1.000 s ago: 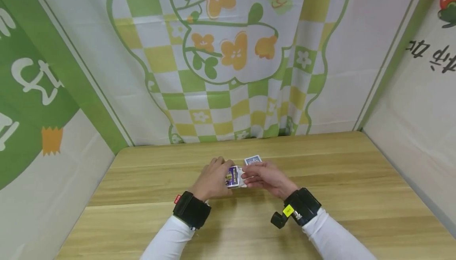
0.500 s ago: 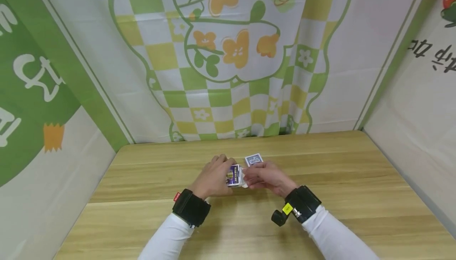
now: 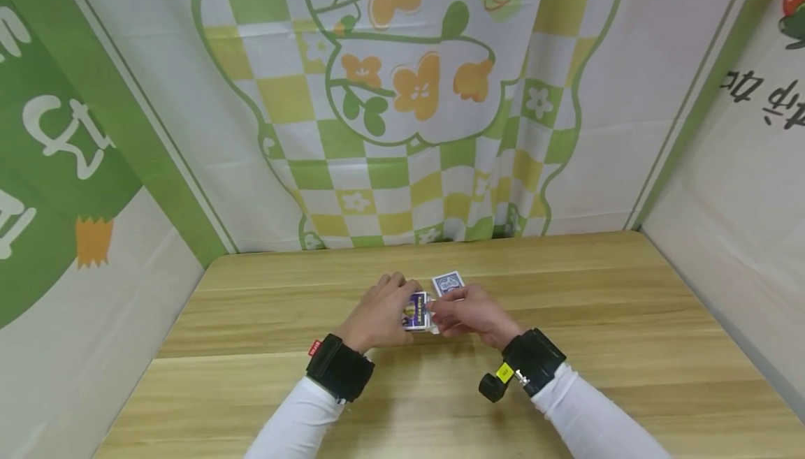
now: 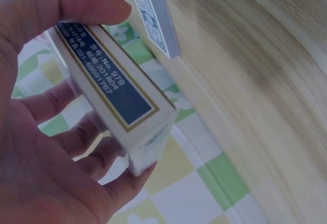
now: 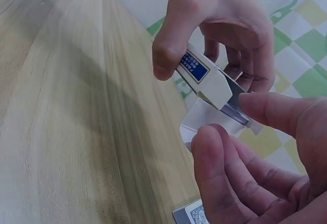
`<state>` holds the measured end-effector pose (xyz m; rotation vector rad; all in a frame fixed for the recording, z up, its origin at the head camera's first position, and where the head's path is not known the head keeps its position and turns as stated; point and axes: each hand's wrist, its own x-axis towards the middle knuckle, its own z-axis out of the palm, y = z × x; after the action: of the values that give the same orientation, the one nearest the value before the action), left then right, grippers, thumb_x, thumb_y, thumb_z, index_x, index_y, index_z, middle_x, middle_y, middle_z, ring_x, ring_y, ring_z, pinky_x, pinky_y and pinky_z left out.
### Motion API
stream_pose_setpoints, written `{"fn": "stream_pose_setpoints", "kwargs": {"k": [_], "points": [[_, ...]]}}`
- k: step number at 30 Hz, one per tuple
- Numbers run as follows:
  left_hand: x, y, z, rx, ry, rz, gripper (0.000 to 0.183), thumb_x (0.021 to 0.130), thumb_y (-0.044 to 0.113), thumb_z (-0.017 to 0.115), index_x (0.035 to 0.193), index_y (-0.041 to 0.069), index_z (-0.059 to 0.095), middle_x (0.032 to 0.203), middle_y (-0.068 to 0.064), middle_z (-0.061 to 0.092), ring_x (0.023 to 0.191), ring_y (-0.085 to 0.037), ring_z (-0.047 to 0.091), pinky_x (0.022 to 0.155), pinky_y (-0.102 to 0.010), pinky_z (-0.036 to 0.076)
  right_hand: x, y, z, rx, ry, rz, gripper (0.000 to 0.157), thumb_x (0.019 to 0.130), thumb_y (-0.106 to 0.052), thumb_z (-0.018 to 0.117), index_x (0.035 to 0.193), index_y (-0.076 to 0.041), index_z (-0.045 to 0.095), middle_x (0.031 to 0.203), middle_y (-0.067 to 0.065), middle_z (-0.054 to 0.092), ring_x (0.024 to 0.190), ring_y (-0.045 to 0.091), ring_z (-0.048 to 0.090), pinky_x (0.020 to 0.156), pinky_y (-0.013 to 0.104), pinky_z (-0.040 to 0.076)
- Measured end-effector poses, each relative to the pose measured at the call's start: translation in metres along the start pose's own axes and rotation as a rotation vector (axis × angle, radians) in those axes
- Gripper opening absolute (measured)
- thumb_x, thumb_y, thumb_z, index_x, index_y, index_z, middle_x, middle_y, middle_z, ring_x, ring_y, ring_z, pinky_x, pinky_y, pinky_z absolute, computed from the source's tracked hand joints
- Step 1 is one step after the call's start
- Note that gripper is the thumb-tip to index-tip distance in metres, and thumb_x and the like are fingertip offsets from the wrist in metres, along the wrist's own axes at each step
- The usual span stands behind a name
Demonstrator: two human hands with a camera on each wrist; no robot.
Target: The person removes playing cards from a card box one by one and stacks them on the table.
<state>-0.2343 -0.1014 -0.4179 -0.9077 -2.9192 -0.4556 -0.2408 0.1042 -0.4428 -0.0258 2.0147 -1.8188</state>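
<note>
My left hand (image 3: 383,311) grips a small playing-card box (image 3: 416,311), purple on its front. In the left wrist view the white narrow side of the box (image 4: 110,75) shows gold-edged dark print, with the thumb over one end and the fingers behind. My right hand (image 3: 468,316) is at the open end of the box. The right wrist view shows its curled thumb and index finger at the white flap (image 5: 202,116), with the dark box mouth beside the thumb tip. Just beyond the right hand lies a deck of blue-backed cards (image 3: 448,281), partly covered by the fingers.
Both hands work over a wooden table (image 3: 251,312), toward its far edge. A patterned cloth (image 3: 390,186) hangs behind it, and printed panels stand at left and right. A black camera strap (image 3: 534,359) sits on the right wrist, another (image 3: 339,368) on the left.
The box and left hand have shifted slightly right toward the right hand. The right fingers stay at the flap end. The deck on the table has not moved.
</note>
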Motion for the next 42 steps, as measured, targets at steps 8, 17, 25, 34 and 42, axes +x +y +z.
{"fn": "stream_pose_setpoints", "kwargs": {"k": [8, 17, 25, 34, 42], "points": [[0.000, 0.003, -0.001, -0.002, -0.005, -0.017, 0.075, 0.057, 0.014, 0.093, 0.126, 0.010, 0.062, 0.111, -0.007, 0.057, 0.101, -0.025, 0.052, 0.086, -0.043, 0.050, -0.002, -0.002, 0.002, -0.067, 0.027, -0.015, 0.026, 0.090, -0.019, 0.077, 0.100, 0.003, 0.069, 0.084, 0.013, 0.072, 0.068, 0.017, 0.070, 0.065, 0.033, 0.060], [-0.002, 0.003, -0.001, -0.011, -0.001, -0.013, 0.073, 0.059, 0.014, 0.092, 0.125, 0.010, 0.061, 0.108, -0.005, 0.055, 0.099, -0.024, 0.051, 0.082, -0.042, 0.049, -0.005, -0.001, -0.002, -0.089, 0.011, -0.057, 0.022, 0.091, -0.017, 0.075, 0.099, 0.003, 0.070, 0.082, 0.013, 0.071, 0.068, 0.017, 0.068, 0.066, 0.034, 0.060], [-0.003, 0.003, -0.002, -0.007, 0.001, -0.021, 0.072, 0.059, 0.014, 0.092, 0.125, 0.009, 0.062, 0.107, -0.005, 0.055, 0.099, -0.025, 0.051, 0.082, -0.042, 0.048, -0.010, -0.001, -0.008, -0.086, 0.003, -0.092, 0.022, 0.093, -0.012, 0.071, 0.104, 0.007, 0.069, 0.085, 0.014, 0.070, 0.070, 0.018, 0.067, 0.064, 0.030, 0.059], [-0.005, 0.001, -0.002, 0.013, -0.007, -0.046, 0.074, 0.061, 0.019, 0.092, 0.127, 0.007, 0.061, 0.112, -0.008, 0.056, 0.105, -0.028, 0.052, 0.089, -0.049, 0.049, -0.013, 0.000, -0.015, -0.054, 0.020, -0.105, 0.020, 0.092, -0.008, 0.070, 0.103, 0.008, 0.068, 0.086, 0.012, 0.068, 0.069, 0.017, 0.066, 0.063, 0.030, 0.059], [-0.006, -0.002, -0.002, 0.013, -0.004, -0.053, 0.073, 0.062, 0.018, 0.091, 0.128, 0.007, 0.062, 0.111, -0.007, 0.056, 0.103, -0.028, 0.051, 0.087, -0.049, 0.048, -0.017, -0.002, -0.018, -0.048, 0.028, -0.108, 0.021, 0.091, -0.008, 0.070, 0.103, 0.009, 0.067, 0.088, 0.013, 0.069, 0.069, 0.017, 0.066, 0.063, 0.030, 0.059]]}}
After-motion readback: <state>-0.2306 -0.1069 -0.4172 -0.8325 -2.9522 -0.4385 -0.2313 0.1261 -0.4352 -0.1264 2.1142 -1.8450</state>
